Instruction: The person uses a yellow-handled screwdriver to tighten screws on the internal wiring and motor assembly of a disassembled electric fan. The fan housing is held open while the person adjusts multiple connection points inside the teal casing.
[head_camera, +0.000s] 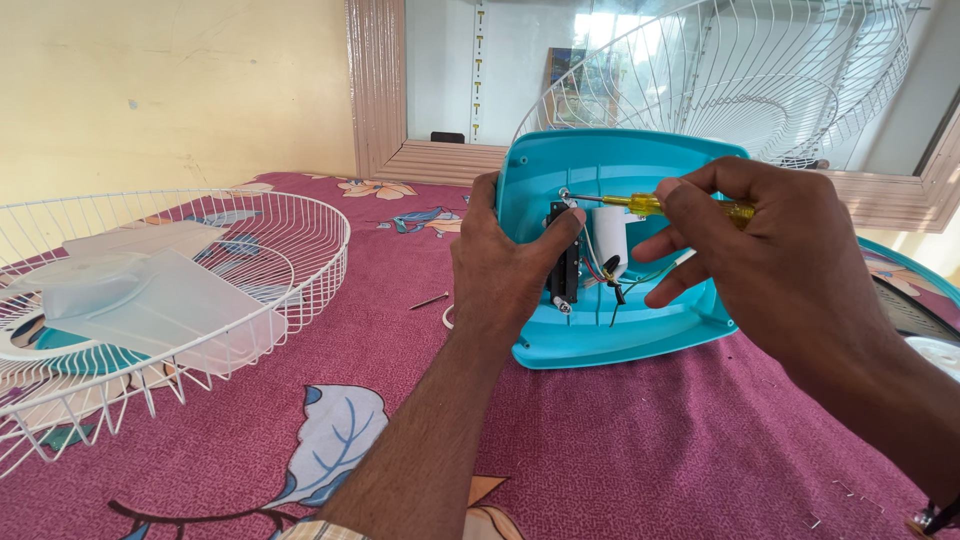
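turquoise housing (640, 330) braced upright by left hand (505, 270); right hand (760, 250) pinches screwdriver (650, 205), tip on a screw (565, 195).

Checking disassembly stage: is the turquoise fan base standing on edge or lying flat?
On edge. The turquoise base stands tipped up on the cloth, open underside with wiring facing the camera, steadied by the left hand.

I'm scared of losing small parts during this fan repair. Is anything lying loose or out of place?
Yes. A small dark screw lies loose on the maroon floral cloth, left of the turquoise plastic fan base held by the left hand. It could roll away.
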